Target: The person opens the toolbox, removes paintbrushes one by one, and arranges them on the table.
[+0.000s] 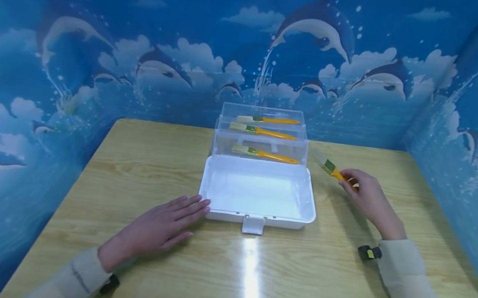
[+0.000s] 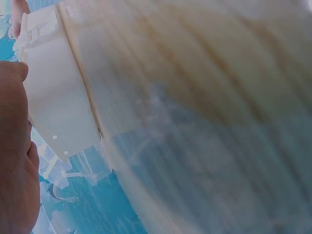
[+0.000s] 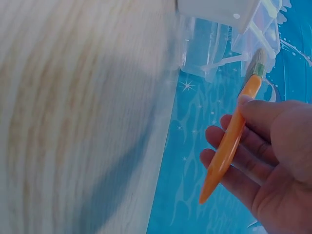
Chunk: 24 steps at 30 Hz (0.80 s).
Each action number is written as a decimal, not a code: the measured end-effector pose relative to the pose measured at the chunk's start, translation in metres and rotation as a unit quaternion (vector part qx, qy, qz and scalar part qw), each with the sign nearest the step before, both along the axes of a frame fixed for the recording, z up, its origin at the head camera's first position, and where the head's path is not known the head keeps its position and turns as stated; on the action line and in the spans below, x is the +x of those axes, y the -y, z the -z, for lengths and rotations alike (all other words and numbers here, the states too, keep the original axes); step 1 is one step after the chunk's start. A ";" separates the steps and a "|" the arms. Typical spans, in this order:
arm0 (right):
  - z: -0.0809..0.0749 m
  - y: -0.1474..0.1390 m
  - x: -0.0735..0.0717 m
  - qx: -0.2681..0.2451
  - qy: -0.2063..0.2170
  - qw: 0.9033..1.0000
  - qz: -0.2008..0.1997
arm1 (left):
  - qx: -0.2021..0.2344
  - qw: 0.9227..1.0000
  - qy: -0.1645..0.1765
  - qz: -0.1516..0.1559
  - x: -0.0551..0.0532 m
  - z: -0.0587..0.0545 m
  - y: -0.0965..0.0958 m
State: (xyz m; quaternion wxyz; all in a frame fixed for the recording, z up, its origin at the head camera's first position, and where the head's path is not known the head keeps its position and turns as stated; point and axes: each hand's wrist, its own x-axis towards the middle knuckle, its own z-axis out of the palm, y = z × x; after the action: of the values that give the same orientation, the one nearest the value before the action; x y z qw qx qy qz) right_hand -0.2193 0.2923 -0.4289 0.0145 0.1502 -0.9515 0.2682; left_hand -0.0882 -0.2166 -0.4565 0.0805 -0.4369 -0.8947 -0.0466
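Observation:
A white storage box (image 1: 255, 219) stands opened on the table, with clear tiered trays (image 1: 218, 141) raised behind its base. Three paintbrushes with orange handles lie in the tiers: a top brush (image 1: 280, 120), a middle brush (image 1: 274, 134) and a lower brush (image 1: 277, 157). My right hand (image 1: 368, 195) pinches another paintbrush (image 3: 228, 146) by its orange handle, to the right of the box, bristles pointing toward the trays. My left hand (image 1: 161, 224) has its fingers stretched out, fingertips at the box's front left corner.
The box's front latch (image 1: 253, 225) hangs down over the wooden table (image 1: 151, 157). Behind and at both sides stand blue walls (image 1: 184, 11) printed with dolphins and clouds. Dark wrist devices (image 1: 369, 253) sit at both sleeves.

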 end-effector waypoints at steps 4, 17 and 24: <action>0.002 -0.001 -0.002 0.008 0.017 1.000 0.004 | -0.001 1.000 0.000 -0.001 0.000 0.000 0.000; 0.014 -0.007 -0.007 0.027 0.028 0.999 0.003 | -0.007 1.000 0.017 -0.012 0.000 0.000 -0.001; 0.018 -0.008 -0.010 0.028 0.049 0.998 0.008 | -0.004 1.000 0.010 -0.009 0.001 0.001 0.000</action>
State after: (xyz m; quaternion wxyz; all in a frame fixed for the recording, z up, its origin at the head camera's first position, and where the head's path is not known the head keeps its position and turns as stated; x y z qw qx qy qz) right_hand -0.2290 0.3005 -0.4473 -0.0340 0.1294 -0.9594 0.2482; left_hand -0.0876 -0.2161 -0.4570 0.0698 -0.4284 -0.8997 -0.0468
